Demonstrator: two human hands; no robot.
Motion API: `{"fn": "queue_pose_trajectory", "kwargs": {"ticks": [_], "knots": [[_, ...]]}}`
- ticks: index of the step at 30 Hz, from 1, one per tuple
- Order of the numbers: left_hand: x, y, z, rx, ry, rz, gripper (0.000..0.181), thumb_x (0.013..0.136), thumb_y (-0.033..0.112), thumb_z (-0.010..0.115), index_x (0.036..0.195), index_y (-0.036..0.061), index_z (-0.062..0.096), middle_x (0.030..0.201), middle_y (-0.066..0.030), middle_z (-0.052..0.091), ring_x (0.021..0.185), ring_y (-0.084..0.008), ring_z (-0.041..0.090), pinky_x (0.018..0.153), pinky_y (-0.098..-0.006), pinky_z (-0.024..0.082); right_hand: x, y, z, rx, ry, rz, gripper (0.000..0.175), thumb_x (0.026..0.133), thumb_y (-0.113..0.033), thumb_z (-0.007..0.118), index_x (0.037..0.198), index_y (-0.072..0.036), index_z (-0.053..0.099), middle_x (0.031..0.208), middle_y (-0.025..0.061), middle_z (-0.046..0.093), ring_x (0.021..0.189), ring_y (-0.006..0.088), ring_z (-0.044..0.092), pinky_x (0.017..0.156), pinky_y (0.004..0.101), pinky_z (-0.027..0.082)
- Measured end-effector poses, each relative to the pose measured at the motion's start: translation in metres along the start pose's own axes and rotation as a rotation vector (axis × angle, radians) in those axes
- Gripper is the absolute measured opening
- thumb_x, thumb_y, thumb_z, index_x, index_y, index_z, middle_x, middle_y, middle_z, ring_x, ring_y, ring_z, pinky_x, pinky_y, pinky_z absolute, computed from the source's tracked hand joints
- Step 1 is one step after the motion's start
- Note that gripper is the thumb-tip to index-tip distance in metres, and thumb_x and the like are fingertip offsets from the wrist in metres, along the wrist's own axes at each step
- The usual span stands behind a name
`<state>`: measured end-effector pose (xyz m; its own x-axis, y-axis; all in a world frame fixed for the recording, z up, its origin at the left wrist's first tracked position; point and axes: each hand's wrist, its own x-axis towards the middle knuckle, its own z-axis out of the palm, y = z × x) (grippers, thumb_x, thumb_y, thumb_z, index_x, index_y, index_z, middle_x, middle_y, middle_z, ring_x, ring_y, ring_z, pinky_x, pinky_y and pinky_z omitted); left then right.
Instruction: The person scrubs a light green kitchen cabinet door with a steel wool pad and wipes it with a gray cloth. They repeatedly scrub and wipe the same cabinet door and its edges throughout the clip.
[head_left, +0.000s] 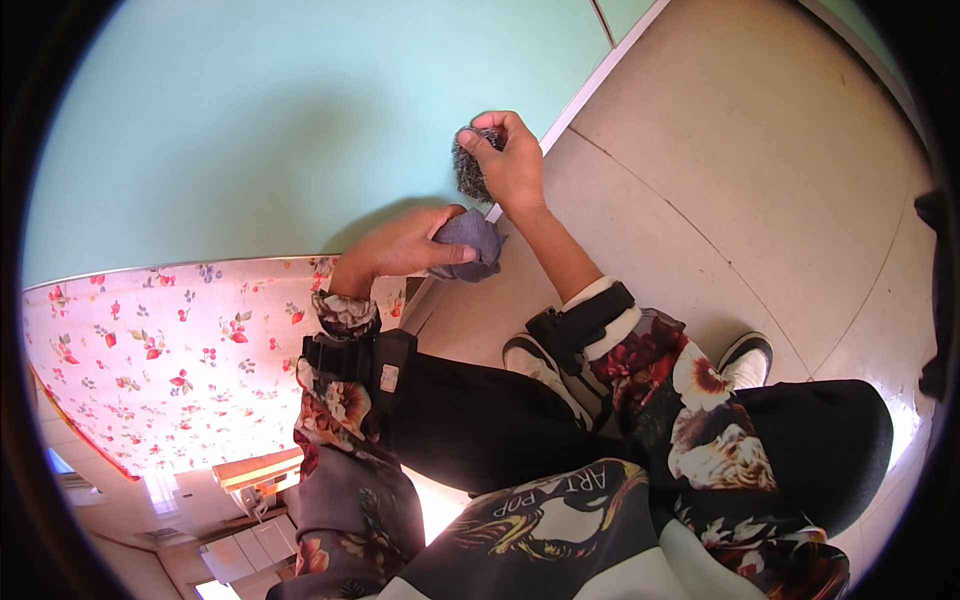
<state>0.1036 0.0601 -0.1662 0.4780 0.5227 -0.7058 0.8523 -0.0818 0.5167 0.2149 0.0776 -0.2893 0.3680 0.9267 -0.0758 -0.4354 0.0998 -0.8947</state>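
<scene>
A dark steel wool scrubber (469, 169) is pinched between the thumb and fingers of my right hand (516, 161). It lies against the pale green wall panel (225, 135), close to the white trim along its lower edge. Just to the left and nearer to me, my left hand (405, 244) grips a crumpled grey-blue cloth (474, 244). The cloth is bunched under my thumb, and part of it is hidden by my fingers. My two hands are close together but apart.
A white curtain cloth (187, 345) printed with strawberries hangs at the left, beside the panel. Large beige floor tiles (735, 135) stretch out on the right, with my shoes (750, 358) on them. White trim (559, 127) runs between panel and floor. Wooden furniture (259, 469) stands lower left.
</scene>
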Motion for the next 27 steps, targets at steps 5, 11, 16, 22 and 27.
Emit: {"fn": "queue_pose_trajectory", "kwargs": {"ticks": [5,11,16,22,27], "knots": [[0.0004,0.0001,-0.0035,0.104,0.002,-0.054,0.039,0.082,0.024,0.064,0.107,-0.0016,0.05,0.095,-0.0069,0.059,0.087,-0.0122,0.055,0.078,-0.0275,0.045,-0.0008,-0.0034,0.001,-0.092,0.037,0.188,0.02,0.077,-0.01,0.067,0.091,-0.002,0.056,0.081,0.0031,0.059,0.073,0.0096,0.053,0.068,0.0244,0.045],[-0.0021,-0.0053,-0.006,-0.082,-0.034,-0.011,0.04,0.082,0.027,0.064,0.107,-0.001,0.05,0.096,-0.0063,0.059,0.087,-0.0129,0.055,0.079,-0.0287,0.046,0.0,0.0023,0.0062,0.027,-0.029,0.035,0.015,0.076,-0.01,0.067,0.087,-0.001,0.06,0.075,0.0021,0.06,0.066,0.0074,0.055,0.064,0.023,0.046],[-0.0015,-0.0054,-0.0067,0.009,0.012,-0.07,0.042,0.082,0.031,0.063,0.107,0.0,0.05,0.096,-0.006,0.059,0.088,-0.0129,0.054,0.08,-0.0286,0.044,0.002,0.0033,0.0052,0.032,-0.023,0.109,0.015,0.075,-0.011,0.068,0.084,-0.001,0.061,0.076,0.0024,0.061,0.066,0.0074,0.055,0.061,0.0227,0.047],[-0.002,-0.0036,-0.0045,0.084,0.067,-0.044,0.042,0.083,0.034,0.061,0.106,0.0009,0.05,0.094,-0.0058,0.058,0.087,-0.0129,0.053,0.079,-0.0279,0.043,0.0024,-0.0023,0.0028,0.042,0.008,0.09,0.019,0.069,-0.012,0.071,0.081,-0.002,0.061,0.069,0.0044,0.06,0.063,0.0115,0.055,0.061,0.0257,0.046],[-0.0018,-0.0078,-0.0064,0.118,0.046,-0.062,0.044,0.083,0.036,0.061,0.107,0.0007,0.05,0.093,-0.0064,0.058,0.086,-0.0135,0.053,0.079,-0.0278,0.043,0.0062,-0.0011,0.0036,0.059,0.005,0.147,0.027,0.066,-0.008,0.074,0.083,-0.003,0.052,0.073,0.0025,0.055,0.065,0.0113,0.052,0.061,0.0254,0.045]]}}
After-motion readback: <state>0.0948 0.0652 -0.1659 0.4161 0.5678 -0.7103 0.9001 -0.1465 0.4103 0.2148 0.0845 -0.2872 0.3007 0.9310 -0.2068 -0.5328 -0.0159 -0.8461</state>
